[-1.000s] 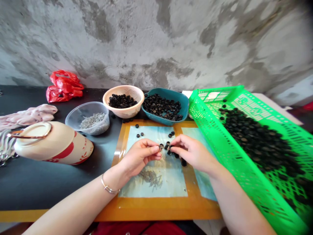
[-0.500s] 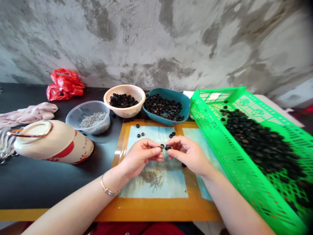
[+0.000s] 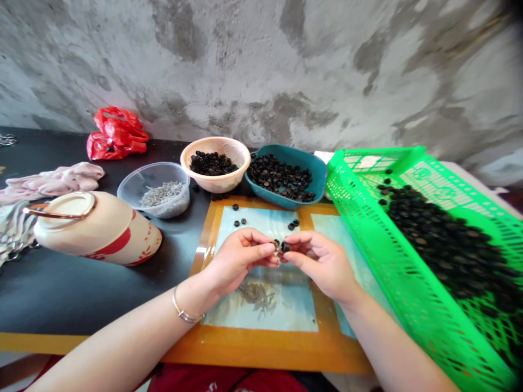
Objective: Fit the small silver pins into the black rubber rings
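My left hand (image 3: 239,260) and my right hand (image 3: 321,261) meet fingertip to fingertip above a pale blue mat (image 3: 286,310) with an orange border. The right thumb and forefinger pinch a small black round piece (image 3: 285,246). The left fingers are pinched too, on a tiny piece I cannot make out. A few loose black pieces (image 3: 239,221) lie on the mat beyond the hands. A small heap of thin metal pins (image 3: 256,296) lies on the mat under my wrists. A thin bracelet (image 3: 183,312) circles my left wrist.
A green slatted crate (image 3: 368,218) full of black pieces tilts at the right. Behind the mat stand a beige bowl (image 3: 216,182) and a teal dish (image 3: 319,173) of black pieces, and a clear tub (image 3: 134,188) of pins. A cream and red jar (image 3: 106,237) lies left, beside pink cloth (image 3: 57,179) and a red bag (image 3: 116,133).
My right hand has lifted from the loose pieces on the mat with a black piece and come in to the left hand. The view has shifted slightly.
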The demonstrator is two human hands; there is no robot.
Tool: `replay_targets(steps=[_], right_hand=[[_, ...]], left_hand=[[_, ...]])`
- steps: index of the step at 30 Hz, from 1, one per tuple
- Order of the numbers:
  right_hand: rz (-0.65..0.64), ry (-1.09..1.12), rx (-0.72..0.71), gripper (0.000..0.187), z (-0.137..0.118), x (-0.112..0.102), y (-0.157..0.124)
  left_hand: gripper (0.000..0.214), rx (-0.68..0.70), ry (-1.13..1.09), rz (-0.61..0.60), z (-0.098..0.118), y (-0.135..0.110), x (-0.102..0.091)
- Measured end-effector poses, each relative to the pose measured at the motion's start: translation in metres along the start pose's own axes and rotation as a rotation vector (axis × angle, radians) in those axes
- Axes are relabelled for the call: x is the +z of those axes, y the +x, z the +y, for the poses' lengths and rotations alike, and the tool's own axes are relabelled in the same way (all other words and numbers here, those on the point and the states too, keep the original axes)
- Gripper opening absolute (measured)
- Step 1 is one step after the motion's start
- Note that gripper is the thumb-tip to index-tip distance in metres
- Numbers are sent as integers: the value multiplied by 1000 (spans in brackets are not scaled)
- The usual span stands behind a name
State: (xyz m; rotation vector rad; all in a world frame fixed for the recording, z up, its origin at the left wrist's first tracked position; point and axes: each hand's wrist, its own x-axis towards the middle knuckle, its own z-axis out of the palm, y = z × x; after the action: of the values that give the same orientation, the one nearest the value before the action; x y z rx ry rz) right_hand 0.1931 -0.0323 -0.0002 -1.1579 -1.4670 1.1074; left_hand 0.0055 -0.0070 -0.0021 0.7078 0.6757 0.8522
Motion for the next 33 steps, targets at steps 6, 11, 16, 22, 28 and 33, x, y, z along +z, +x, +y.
replay_targets(steps=[6,11,16,22,28,33], right_hand=[[53,-271,-166,15,6,0,-7],[71,-342,-217,16,7,-2,-10],[65,-357,-229,18,6,-4,-10],[57,-365,-251,19,6,-3,-11],[50,-356,-269,17,5,-3,-11],[50,-355,-283,18,5,-3,-11]], left_hand=[[29,25,17,31,1,0,0],[29,22,40,40,3,-1,3],[29,27,48,13,2,-2,5],[28,29,35,6,2,-2,5],[29,19,45,5,2,-3,5],[28,24,62,-10,2,-3,5]])
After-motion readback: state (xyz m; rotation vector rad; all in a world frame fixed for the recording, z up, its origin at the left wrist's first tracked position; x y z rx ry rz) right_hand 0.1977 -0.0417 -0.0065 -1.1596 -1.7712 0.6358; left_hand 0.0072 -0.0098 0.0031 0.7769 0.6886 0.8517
